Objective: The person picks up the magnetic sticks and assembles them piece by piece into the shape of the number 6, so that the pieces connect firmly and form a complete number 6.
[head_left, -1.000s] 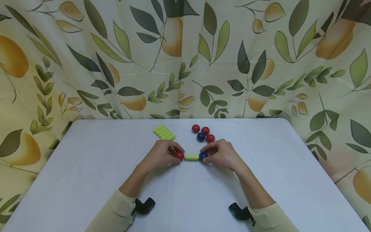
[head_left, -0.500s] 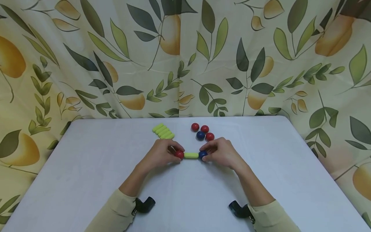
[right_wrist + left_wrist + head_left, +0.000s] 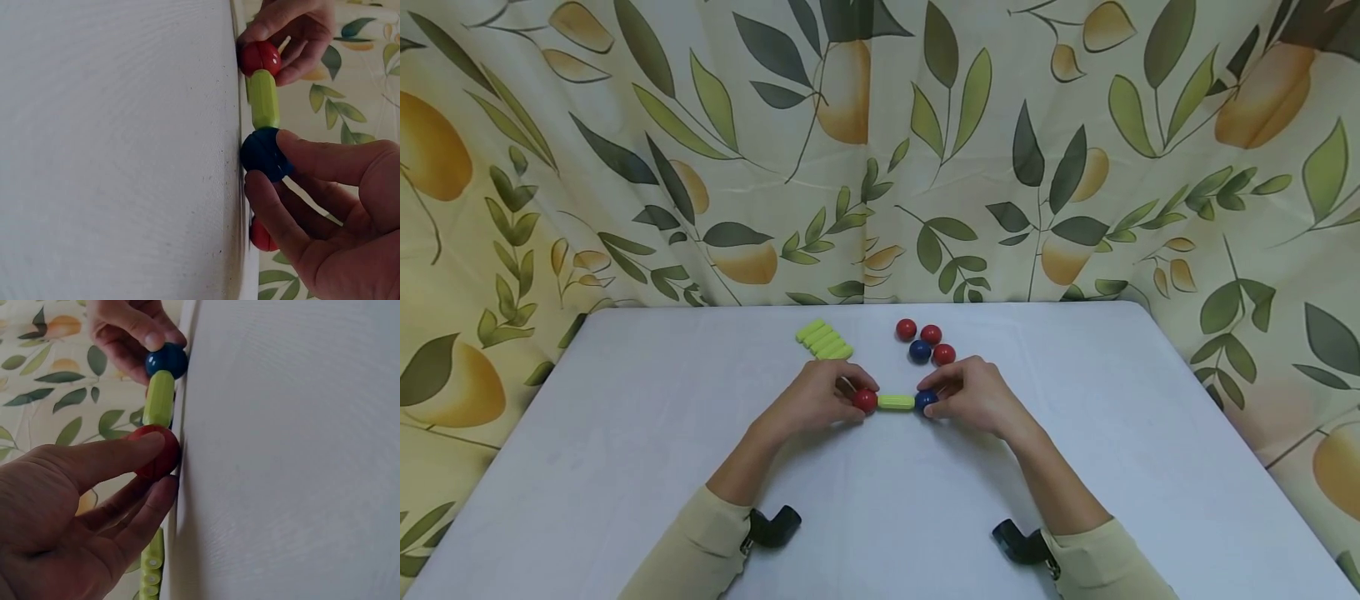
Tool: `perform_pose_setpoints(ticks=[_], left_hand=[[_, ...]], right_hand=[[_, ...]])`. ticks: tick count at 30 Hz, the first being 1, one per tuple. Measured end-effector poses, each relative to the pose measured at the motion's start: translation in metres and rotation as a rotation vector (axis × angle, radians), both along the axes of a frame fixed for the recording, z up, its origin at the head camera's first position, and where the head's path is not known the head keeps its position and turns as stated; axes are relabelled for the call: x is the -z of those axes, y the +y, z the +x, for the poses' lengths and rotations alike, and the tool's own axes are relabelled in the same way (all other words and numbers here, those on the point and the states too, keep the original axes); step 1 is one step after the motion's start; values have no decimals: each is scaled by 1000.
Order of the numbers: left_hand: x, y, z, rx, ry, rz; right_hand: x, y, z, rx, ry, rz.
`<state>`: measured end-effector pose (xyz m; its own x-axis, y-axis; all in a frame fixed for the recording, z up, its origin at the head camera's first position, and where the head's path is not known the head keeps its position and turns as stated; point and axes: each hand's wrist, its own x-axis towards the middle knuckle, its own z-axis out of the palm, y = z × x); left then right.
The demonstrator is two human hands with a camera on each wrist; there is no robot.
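A lime-green rod lies between a red ball and a blue ball, touching both in one straight line. My left hand pinches the red ball between thumb and fingers, as the left wrist view also shows with the thumb on its near side. At the other end my right hand pinches the blue ball. In the right wrist view, the blue ball shows a seam around its middle, and the rod has flat, faceted sides.
Behind the left hand lies a row of several lime-green rods side by side. Three red balls and one blue ball sit grouped behind the right hand. The white table ends at a leaf-patterned curtain.
A narrow gap between the red ball and the rod has closed; the ball now touches the rod's end. Both hands keep their grip and have hardly moved.
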<state>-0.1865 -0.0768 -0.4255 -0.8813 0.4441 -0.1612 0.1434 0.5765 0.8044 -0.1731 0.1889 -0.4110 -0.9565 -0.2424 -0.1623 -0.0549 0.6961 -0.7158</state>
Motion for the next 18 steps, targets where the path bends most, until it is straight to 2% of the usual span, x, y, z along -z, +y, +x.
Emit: perform_pose_setpoints(ticks=[4, 9, 14, 18], left_hand=[[-3, -2, -2, 10, -24, -11], [-8, -6, -6, 7, -19, -40], [-12, -10, -11, -24, 55, -40], [-14, -13, -14, -75, 120, -46]], right_hand=[[-1, 0, -1, 0, -1, 6], [-1, 1, -3, 1, -3, 5], [-2, 0, -2, 5, -4, -6], [0, -1, -2, 3, -13, -11]])
